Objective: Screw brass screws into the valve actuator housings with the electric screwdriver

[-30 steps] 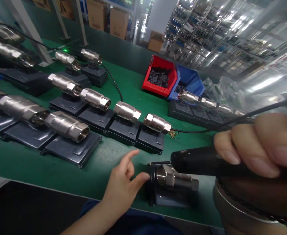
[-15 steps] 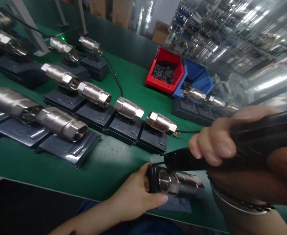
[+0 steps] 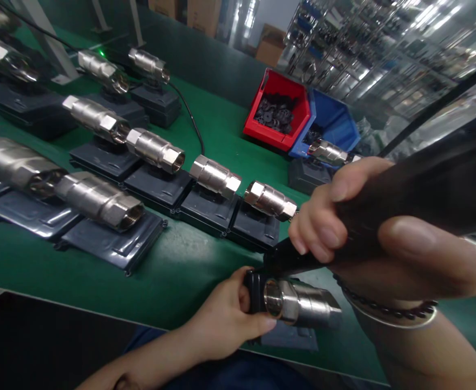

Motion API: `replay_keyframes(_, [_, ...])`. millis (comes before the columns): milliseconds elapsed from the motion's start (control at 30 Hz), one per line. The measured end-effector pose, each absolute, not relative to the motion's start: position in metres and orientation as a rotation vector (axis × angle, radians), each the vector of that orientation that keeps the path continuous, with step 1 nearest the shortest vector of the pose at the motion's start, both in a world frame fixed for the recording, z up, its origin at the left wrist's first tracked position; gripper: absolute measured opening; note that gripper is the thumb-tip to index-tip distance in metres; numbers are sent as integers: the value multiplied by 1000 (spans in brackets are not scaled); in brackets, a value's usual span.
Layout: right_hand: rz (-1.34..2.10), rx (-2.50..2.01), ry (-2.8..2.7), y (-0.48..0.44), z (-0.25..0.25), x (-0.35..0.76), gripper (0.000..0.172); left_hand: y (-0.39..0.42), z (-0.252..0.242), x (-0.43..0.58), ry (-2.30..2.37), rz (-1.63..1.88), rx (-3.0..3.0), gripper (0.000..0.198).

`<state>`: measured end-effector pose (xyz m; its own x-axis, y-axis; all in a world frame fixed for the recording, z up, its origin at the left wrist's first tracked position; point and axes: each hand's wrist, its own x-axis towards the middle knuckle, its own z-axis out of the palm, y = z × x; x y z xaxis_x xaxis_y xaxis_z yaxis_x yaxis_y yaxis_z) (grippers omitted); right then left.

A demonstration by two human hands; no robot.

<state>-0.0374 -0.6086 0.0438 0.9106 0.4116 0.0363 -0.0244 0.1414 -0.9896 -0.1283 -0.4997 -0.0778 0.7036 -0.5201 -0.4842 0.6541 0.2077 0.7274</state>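
Observation:
My left hand [image 3: 232, 314] grips the black housing end of a metal valve [image 3: 305, 303] at the near edge of the bench, thumb below and fingers on the far side. The valve's open threaded bore faces left, and a flat dark box part [image 3: 288, 337] lies under it. My right hand [image 3: 343, 216] is wrapped around a black power screwdriver [image 3: 420, 179], which slants down to the left. Its tip meets the upper edge of the black housing, close to my left fingertips; the exact contact point is hidden.
Several metal valves on dark boxes [image 3: 209, 211] stand in rows across the green bench [image 3: 184, 252]. A red bin [image 3: 292, 138] of small dark parts and a blue bin [image 3: 335, 122] sit behind. A black cable [image 3: 191, 116] runs between the boxes.
The screwdriver and my right hand have moved left and down, and the tool is tilted more steeply. The bit visible before is no longer seen. My left hand keeps its grip.

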Motion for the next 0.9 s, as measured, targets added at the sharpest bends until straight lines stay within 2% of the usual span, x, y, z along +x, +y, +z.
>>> replay_keyframes(200, [422,-1360,-395,-605,38,-36,26,-502,-82,-128,181,-824,1158,54])
replay_keyframes(300, [433,-1305,-430,-607,32,-35,34,-504,-80,-128,219,-806,1140,55])
replay_keyframes(433, [379,-1251,-461,-608,28,-33,23,-506,-81,-128,202,-772,1086,52])
replay_keyframes(667, [380,-1157,-532,-607,22,-28,21,-507,-82,-130,223,-702,1113,51])
replay_keyframes(800, [409,-1150,-599,-606,20,-27,39,-508,-84,-131,230,-669,1063,51])
replay_keyframes(900, [289,-1164,-633,-617,35,-31,36,-503,-85,-136,317,-601,995,58])
